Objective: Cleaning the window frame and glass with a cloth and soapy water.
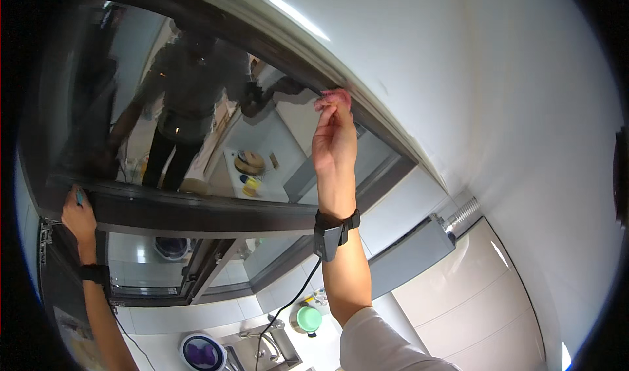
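My right hand (335, 135) is raised to the top edge of a large window pane (255, 140) in a dark frame. Pinched in its fingers is a crumpled pink cloth (336, 97), pressed where the dark frame (378, 120) meets the pale trim above. A black strap with a small box (328, 238) and a cable is around that wrist. At the lower left corner of the frame is my left hand (79, 218), with a small teal object (79, 197) in its fingers; its kind cannot be made out. A person's reflection fills much of the glass.
Below are an opened lower window sash (147, 260), a steel sink (245, 346) with a faucet, a mint-green pot (308, 319) and a round basin (202, 352) with purple contents. To the right are a grey range hood (417, 258), a ribbed duct (464, 214) and beige cabinet doors (471, 292).
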Demonstrator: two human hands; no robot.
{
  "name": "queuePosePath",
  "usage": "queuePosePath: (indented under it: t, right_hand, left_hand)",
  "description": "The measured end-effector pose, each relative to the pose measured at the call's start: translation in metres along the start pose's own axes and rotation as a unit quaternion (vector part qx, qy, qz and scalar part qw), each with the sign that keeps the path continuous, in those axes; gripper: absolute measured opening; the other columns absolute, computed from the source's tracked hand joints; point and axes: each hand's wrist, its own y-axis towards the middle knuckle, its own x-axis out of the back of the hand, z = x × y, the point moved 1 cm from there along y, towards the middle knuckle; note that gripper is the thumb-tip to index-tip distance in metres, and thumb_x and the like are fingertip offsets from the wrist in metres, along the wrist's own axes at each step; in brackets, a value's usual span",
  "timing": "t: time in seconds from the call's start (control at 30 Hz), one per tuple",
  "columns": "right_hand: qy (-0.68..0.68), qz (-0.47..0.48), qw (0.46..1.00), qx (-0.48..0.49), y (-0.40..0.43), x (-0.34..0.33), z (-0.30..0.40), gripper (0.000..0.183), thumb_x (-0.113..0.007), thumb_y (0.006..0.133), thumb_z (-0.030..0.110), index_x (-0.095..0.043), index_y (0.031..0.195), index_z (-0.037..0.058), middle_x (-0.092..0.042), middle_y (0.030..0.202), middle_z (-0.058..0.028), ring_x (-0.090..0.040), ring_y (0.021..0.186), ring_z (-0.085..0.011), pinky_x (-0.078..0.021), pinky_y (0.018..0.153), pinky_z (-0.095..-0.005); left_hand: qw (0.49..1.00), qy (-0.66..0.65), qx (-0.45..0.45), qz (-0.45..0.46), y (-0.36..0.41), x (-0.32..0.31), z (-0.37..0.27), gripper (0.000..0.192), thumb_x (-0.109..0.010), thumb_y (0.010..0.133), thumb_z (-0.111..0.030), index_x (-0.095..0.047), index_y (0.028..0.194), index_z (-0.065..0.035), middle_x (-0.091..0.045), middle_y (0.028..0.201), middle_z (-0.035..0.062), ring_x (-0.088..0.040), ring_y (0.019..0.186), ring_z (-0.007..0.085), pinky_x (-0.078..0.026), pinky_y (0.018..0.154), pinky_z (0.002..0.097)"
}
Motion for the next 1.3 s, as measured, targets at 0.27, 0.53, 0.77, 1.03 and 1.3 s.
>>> queuePosePath:
  t: [0.27, 0.53, 0.77, 1.03, 1.3]
  right_hand:
    - [0.002, 0.006, 1.000, 0.014, 0.029, 0.052, 0.030, 0.009, -0.056, 0.089, -0.006, -0.057, 0.097, -0.0030, -0.057, 0.091, -0.0071, -0.057, 0.078, -0.0166, -0.0531, 0.071, -0.0182]
    - [0.039, 0.075, 0.995, 0.055, 0.077, 0.129, 0.062, 0.009, -0.055, 0.094, -0.001, -0.056, 0.102, -0.0050, -0.064, 0.096, -0.0142, -0.065, 0.082, -0.0223, -0.0596, 0.070, -0.0210]
    - [0.021, 0.018, 0.994, 0.101, 0.093, 0.166, 0.093, 0.014, -0.055, 0.090, -0.006, -0.060, 0.104, -0.0039, -0.062, 0.090, -0.0083, -0.061, 0.074, -0.0146, -0.0569, 0.069, -0.0174]
    - [0.062, -0.063, 0.993, 0.075, 0.107, 0.173, 0.077, 0.009, -0.058, 0.091, -0.002, -0.059, 0.099, -0.0020, -0.063, 0.089, -0.0104, -0.061, 0.076, -0.0169, -0.0539, 0.065, -0.0192]
    - [0.087, -0.048, 0.988, 0.121, 0.087, 0.151, 0.082, 0.011, -0.057, 0.091, -0.002, -0.060, 0.102, -0.0042, -0.066, 0.088, -0.0115, -0.066, 0.076, -0.0184, -0.0578, 0.067, -0.0268]
  left_hand:
    - [0.999, 0.020, 0.027, 0.043, 0.007, -0.010, 0.024, 0.032, -0.054, 0.095, -0.023, -0.067, 0.116, -0.0030, -0.068, 0.108, 0.0202, -0.065, 0.099, 0.0397, -0.050, 0.084, 0.0446]
    - [0.998, 0.065, -0.011, 0.024, 0.016, -0.002, 0.026, 0.033, -0.054, 0.095, -0.025, -0.067, 0.117, -0.0030, -0.068, 0.107, 0.0214, -0.064, 0.099, 0.0405, -0.050, 0.085, 0.0458]
    - [0.993, 0.099, -0.033, 0.061, 0.013, 0.015, 0.001, 0.032, -0.054, 0.094, -0.025, -0.068, 0.115, -0.0055, -0.068, 0.100, 0.0223, -0.064, 0.092, 0.0428, -0.050, 0.079, 0.0492]
    - [0.983, 0.162, -0.050, 0.063, 0.035, 0.022, 0.004, 0.025, -0.055, 0.093, -0.025, -0.069, 0.099, -0.0049, -0.068, 0.091, 0.0219, -0.065, 0.086, 0.0425, -0.049, 0.074, 0.0533]
    - [0.863, -0.048, -0.422, 0.272, -0.078, 0.026, -0.182, 0.020, -0.067, 0.066, -0.012, -0.069, 0.086, -0.0124, -0.067, 0.078, 0.0164, -0.065, 0.072, 0.0373, -0.050, 0.063, 0.0482]
